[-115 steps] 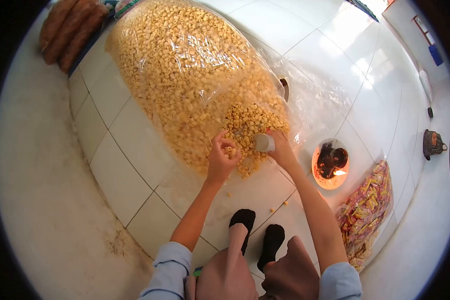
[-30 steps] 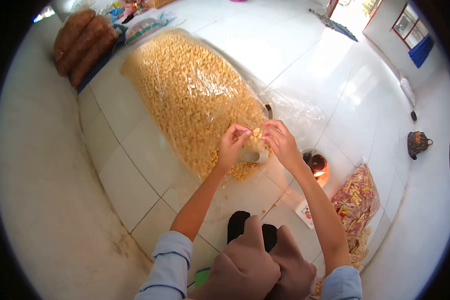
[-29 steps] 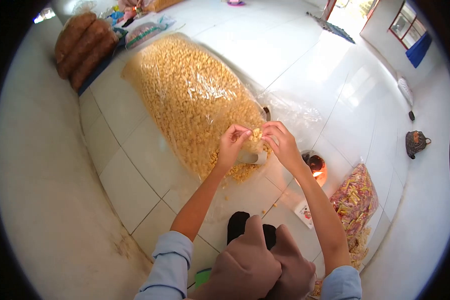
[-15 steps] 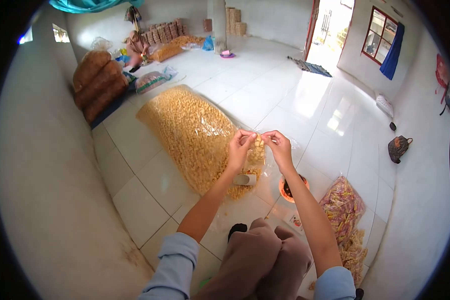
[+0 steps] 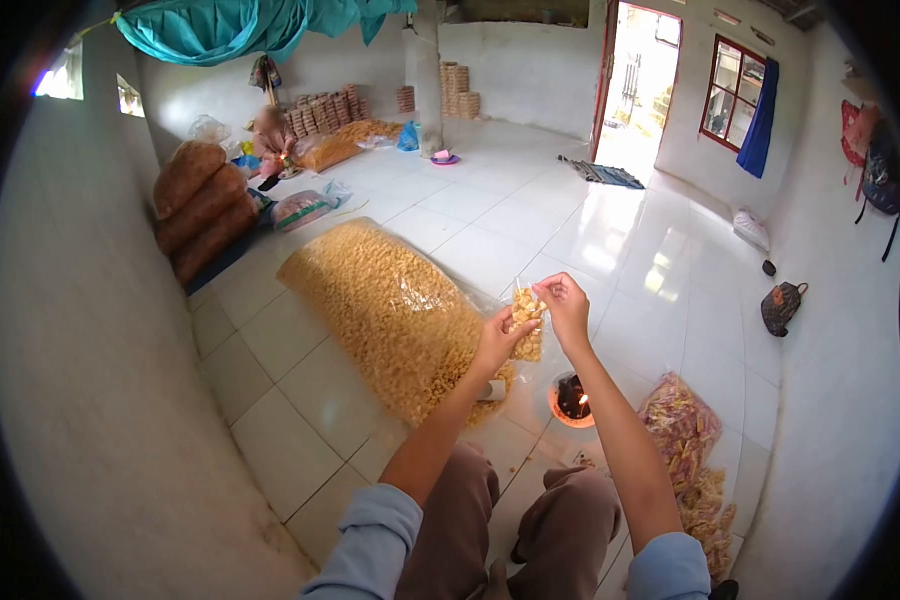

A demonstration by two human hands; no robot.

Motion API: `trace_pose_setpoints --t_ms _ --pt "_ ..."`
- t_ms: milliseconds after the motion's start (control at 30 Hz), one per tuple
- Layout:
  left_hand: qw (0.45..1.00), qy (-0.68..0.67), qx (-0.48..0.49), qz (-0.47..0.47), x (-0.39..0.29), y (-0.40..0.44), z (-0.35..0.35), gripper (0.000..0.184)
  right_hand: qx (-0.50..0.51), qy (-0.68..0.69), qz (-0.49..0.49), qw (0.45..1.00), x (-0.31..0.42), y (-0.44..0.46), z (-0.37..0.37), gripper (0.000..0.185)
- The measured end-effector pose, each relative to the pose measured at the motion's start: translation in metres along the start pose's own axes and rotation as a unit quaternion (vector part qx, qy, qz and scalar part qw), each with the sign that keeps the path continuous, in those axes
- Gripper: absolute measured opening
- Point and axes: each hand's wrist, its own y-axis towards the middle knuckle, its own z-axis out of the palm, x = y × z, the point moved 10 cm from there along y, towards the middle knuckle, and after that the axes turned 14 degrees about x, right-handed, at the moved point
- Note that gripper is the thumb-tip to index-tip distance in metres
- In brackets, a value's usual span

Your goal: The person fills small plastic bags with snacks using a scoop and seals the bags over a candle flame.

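Between my hands is a small clear plastic bag of yellow snacks. My left hand is closed round its left side. The fingers of my right hand pinch its top edge. Below and to the left, a large clear sack of snacks lies on the floor, with a whitish scoop at its near end. An orange-rimmed dish with a dark middle and a small flame stands below my right hand.
A bag of colourful packets lies right of my right forearm, with pale snack packs below it. Brown sacks are stacked at the left wall. Another person sits at the back left, near stacked packs.
The view has tilted up, showing more of the room. My left hand has moved down from the bag's top to its side; my right hand still pinches the top. The scoop lies apart from my hands.
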Motion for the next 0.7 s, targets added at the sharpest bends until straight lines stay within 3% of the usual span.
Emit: trace_pose_setpoints --t_ms 233,333,400,500,567,700 --pt "0.999 0.004 0.023 -0.043 0.025 -0.004 0.017 0.043 0.015 -0.065 0.027 0.997 -0.006 -0.014 -0.021 0.013" --pt "0.995 -0.065 0.064 -0.042 0.051 -0.006 0.033 0.047 0.024 -0.047 0.057 0.997 -0.017 -0.028 -0.032 0.011" --pt "0.985 -0.053 0.150 -0.066 0.066 -0.005 0.053 0.052 0.024 -0.040 0.068 0.997 -0.022 -0.038 -0.042 0.010" --pt "0.981 -0.015 0.178 -0.072 0.079 0.003 0.066 0.052 0.014 -0.054 0.055 0.997 -0.018 -0.052 -0.060 0.015" --pt "0.978 -0.012 0.196 -0.068 0.089 0.007 0.077 0.049 0.001 -0.163 -0.045 0.986 0.011 -0.067 -0.078 0.024" --pt "0.957 0.036 0.277 -0.079 0.114 0.019 0.136 0.042 0.051 -0.273 -0.005 0.961 0.022 -0.099 -0.114 0.025"
